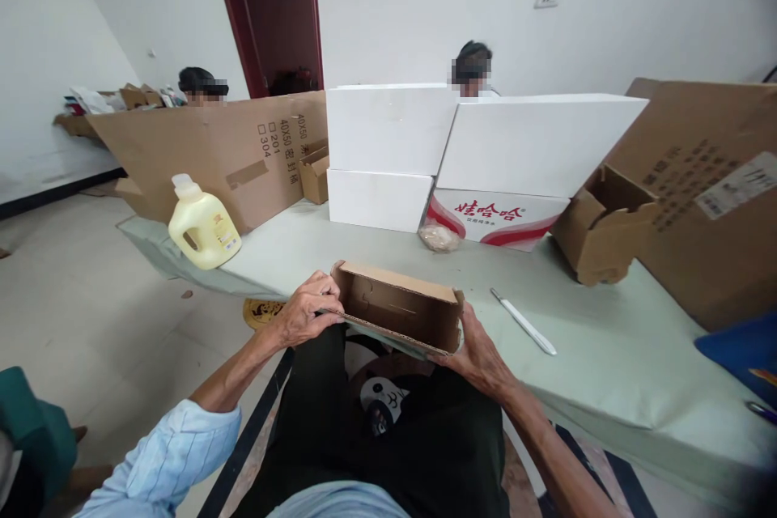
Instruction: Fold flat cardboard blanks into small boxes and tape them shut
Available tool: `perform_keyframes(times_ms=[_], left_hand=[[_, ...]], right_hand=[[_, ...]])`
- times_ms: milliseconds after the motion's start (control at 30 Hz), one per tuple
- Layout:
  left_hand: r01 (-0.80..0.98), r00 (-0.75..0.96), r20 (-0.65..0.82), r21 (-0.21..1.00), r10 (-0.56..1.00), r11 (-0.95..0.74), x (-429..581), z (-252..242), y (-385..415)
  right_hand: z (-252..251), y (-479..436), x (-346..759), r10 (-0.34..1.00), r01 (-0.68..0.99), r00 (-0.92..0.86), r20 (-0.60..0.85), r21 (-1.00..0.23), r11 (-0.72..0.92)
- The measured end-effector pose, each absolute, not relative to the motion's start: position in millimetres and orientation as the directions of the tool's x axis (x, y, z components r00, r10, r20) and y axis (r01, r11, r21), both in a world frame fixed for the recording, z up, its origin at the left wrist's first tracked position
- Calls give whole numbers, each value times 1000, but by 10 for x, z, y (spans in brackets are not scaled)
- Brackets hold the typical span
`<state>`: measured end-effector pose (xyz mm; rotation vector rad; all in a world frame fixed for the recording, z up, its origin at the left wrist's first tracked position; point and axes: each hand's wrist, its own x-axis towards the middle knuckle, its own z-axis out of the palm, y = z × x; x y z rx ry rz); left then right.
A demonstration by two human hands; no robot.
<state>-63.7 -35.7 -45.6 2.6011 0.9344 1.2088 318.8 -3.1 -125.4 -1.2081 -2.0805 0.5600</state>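
A small brown cardboard box (397,299) with an open top sits at the near edge of the table, right in front of me. My left hand (311,309) grips its left end, with the fingers over the rim. At the opposite end, my right hand (477,348) is closed around the box's corner, its fingertips partly hidden. The inside shows bare brown walls with small slits. To the right of the box lies a slim white pen-like tool (523,322). Behind it rests a small clear-wrapped bundle (439,237) whose contents I cannot make out.
A yellow detergent jug (205,227) stands at the table's left edge. White boxes (388,129) are stacked at the back, between large cardboard sheets (243,146). An open carton (607,227) and a blue item (744,356) are at right. Two people sit beyond.
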Motion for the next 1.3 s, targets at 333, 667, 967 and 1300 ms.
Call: perform_keyframes(times_ms=[333,667,967,1300], left_hand=[[521,483,636,344,602,-781,-695,-458,-512],[546,456,653,331,604,-770,-731,-510,-551],[607,453,620,312,641,-731,-742,-520,-590],[679,463,511,321,725,-660,-684,-436,-633]], right_hand=[[-1290,-46,2997,798,593,-394,456,-537,600],[-1289,-98,2986,798,619,-384,464,-512,595],[-1345,-77,2995,779,619,-401,482,-485,618],[-1319,-130,2956,761,600,-415,499,-479,641]])
